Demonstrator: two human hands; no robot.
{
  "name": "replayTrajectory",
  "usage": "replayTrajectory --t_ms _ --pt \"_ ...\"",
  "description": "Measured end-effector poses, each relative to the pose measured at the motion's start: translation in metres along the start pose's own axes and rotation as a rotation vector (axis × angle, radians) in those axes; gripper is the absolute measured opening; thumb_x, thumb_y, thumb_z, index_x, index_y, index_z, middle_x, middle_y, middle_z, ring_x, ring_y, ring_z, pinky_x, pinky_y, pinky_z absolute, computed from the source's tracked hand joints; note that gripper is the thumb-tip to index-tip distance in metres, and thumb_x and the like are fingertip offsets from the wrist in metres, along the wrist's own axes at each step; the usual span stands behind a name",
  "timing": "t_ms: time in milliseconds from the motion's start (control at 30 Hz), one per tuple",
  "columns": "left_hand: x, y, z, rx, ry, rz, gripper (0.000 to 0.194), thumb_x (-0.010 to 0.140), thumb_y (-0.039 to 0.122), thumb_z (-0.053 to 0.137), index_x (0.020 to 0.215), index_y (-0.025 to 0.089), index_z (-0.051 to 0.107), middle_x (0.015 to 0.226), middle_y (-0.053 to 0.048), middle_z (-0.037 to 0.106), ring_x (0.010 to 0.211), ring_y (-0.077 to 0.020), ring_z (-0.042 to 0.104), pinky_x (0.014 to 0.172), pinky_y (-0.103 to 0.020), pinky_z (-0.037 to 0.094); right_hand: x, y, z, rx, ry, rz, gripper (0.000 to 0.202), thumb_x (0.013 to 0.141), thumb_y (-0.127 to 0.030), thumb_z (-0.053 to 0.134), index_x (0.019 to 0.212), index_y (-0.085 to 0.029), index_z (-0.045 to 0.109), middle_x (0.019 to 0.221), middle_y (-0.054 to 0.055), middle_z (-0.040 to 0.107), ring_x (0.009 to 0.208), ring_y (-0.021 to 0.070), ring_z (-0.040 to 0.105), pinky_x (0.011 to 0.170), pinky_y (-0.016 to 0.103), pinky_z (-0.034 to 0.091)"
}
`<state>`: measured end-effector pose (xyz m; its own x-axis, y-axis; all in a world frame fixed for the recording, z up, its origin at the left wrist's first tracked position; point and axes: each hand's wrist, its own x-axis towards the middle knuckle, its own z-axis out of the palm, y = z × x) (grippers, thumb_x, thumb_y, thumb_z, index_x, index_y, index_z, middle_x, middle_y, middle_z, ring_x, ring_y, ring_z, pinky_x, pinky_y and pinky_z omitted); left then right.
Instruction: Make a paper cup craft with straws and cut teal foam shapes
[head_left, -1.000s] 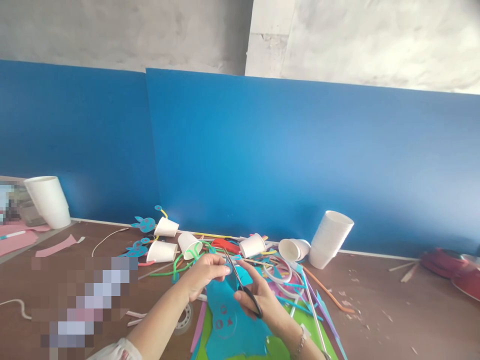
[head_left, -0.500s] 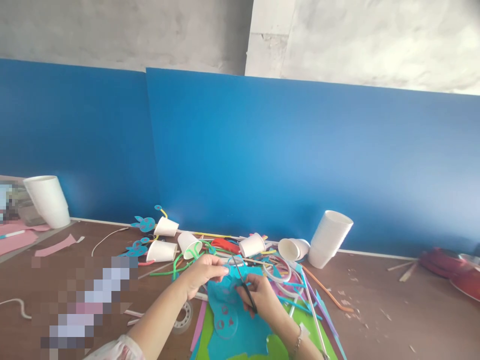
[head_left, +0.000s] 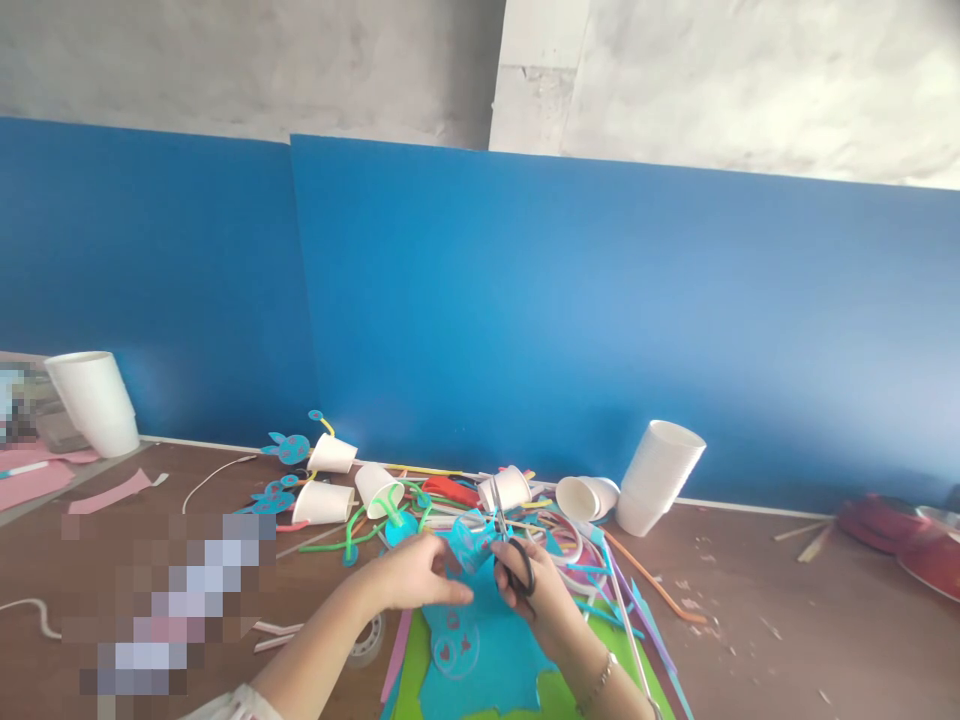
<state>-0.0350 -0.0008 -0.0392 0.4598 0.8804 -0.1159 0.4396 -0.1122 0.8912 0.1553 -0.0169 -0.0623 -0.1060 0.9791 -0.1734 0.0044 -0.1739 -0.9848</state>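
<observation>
My right hand (head_left: 534,588) grips a pair of scissors (head_left: 519,580) with black handles, blades pointing up and away. Beside the blades is a small blue paper piece (head_left: 471,540) with drawn outlines; whether the right fingers also touch it I cannot tell. My left hand (head_left: 420,575) is just left of that piece, thumb and fingers apart, with nothing visible held. Below both hands lies a blue paper sheet (head_left: 502,650), with a drawn rabbit-like face (head_left: 456,645) on it. Green paper (head_left: 559,690) shows underneath.
Several white paper cups (head_left: 321,502) lie along the blue panel (head_left: 600,330), some with blue rabbit cutouts (head_left: 289,447). Cup stacks stand at right (head_left: 660,480) and far left (head_left: 94,400). Coloured pipe cleaners (head_left: 660,585) crowd the middle. A tape roll (head_left: 367,640) lies near my left forearm.
My left hand has come away from the paper, its thumb and fingers now apart. The scissors have turned more upright, and the small blue piece sits nearer the right hand.
</observation>
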Motion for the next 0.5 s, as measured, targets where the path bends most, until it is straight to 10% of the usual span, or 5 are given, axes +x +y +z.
replayTrajectory --t_ms 300,500 --pt "0.021 -0.007 0.01 -0.647 0.366 -0.061 0.035 0.063 0.042 0.069 0.087 0.017 0.069 0.077 -0.004 0.071 0.073 -0.021 0.063 0.066 -0.028 0.044 -0.007 0.0 0.007 0.077 -0.095 -0.183 0.046 0.078 -0.048 0.065 0.109 -0.019 0.052 0.063 -0.002 0.063 0.048 0.0092 0.048 0.041 0.019 0.028" --pt "0.018 -0.004 0.012 -0.753 0.429 -0.059 0.033 0.063 0.041 0.069 0.084 0.016 0.067 0.072 -0.002 0.068 0.064 -0.0144 0.057 0.062 -0.024 0.039 -0.003 0.015 0.012 -0.041 -0.194 -0.13 0.04 0.074 -0.052 0.067 0.093 -0.017 0.058 0.061 -0.002 0.06 0.052 0.0123 0.054 0.043 0.02 0.031"
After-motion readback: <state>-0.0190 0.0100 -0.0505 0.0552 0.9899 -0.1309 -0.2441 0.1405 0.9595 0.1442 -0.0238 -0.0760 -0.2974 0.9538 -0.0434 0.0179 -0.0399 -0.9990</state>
